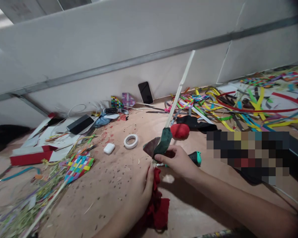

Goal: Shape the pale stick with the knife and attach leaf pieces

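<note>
A pale stick (180, 89) slants up from my hands, with dark green cloth (166, 138) wrapped round its lower part. My right hand (177, 160) pinches the lower end of that cloth. Just below, my left hand (145, 185) is closed round the lower stick, its fingers partly hidden. Red cloth (161, 208) hangs beneath, beside my left hand. A dark pointed piece (151, 147) shows left of the green cloth. Behind it lies a round red bundle (180, 131).
A tape roll (131, 141) and a white case (109, 148) lie left of centre. A phone (145, 92) leans on the wall. Coloured strips (253, 105) spread at right. A woven piece (79, 167) on a stick lies left. A teal-and-black tool (196, 158) sits behind my right hand.
</note>
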{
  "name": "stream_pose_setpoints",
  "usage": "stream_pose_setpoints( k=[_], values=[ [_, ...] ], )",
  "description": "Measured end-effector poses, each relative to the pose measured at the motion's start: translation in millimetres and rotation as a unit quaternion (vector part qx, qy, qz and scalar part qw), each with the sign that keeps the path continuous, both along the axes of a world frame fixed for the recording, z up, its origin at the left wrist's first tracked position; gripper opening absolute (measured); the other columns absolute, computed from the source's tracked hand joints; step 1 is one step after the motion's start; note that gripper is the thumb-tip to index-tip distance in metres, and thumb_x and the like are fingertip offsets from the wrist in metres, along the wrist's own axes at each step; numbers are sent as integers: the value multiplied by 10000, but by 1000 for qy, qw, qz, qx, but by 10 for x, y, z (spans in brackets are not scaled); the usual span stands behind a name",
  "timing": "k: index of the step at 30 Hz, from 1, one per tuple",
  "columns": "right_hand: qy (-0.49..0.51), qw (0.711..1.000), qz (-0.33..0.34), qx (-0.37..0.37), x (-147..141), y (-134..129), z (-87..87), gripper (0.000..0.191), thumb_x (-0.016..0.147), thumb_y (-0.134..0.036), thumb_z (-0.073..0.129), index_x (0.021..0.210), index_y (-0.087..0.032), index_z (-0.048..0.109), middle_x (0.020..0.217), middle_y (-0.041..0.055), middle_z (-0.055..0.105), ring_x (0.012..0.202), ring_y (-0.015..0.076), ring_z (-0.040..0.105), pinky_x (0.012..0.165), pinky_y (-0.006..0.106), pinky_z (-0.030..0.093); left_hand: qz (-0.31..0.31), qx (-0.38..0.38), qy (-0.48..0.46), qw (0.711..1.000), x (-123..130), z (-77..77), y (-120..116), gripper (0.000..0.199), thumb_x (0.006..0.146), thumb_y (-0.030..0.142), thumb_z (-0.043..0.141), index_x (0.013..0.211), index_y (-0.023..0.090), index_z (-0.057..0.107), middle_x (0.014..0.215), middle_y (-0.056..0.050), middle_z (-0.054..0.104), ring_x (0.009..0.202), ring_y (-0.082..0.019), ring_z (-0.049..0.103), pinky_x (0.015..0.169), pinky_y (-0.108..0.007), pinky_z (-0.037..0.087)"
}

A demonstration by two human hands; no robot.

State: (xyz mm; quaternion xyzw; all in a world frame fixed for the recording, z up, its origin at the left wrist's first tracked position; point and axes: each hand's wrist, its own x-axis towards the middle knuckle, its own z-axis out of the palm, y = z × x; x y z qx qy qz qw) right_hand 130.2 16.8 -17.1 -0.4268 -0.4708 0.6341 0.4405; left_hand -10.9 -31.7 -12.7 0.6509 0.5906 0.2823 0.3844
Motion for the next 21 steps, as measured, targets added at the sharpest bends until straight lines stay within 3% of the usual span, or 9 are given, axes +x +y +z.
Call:
stream_pose_setpoints(
  k=[9, 14, 21],
  values=[
    [54, 998, -6, -14, 103, 101, 49, 355, 580, -382, 712, 836, -141, 672, 891, 66, 664, 789, 136, 605, 743, 262, 471, -18, -5, 18, 1000, 27, 49, -21, 396, 875, 444, 280, 788, 168, 552, 673, -8, 556, 651, -109, 495, 628, -202, 402],
    [31, 992, -122, -21, 225, 182, 107, 390, 584, -428, 699, 837, -134, 661, 873, 67, 661, 731, 122, 600, 699, 244, 472, -31, -11, 40, 999, 30, 85, -54, 392, 875, 445, 278, 719, 171, 511, 645, -5, 539, 625, -102, 480, 601, -200, 374],
    [-1, 999, -35, -17, 192, 131, 78, 392, 592, -430, 693, 808, -107, 636, 795, 64, 645, 705, 121, 585, 653, 240, 474, -24, -13, 18, 999, 45, 54, -83, 380, 880, 426, 277, 729, 172, 516, 650, -5, 551, 633, -101, 485, 606, -203, 379]
  ],
)
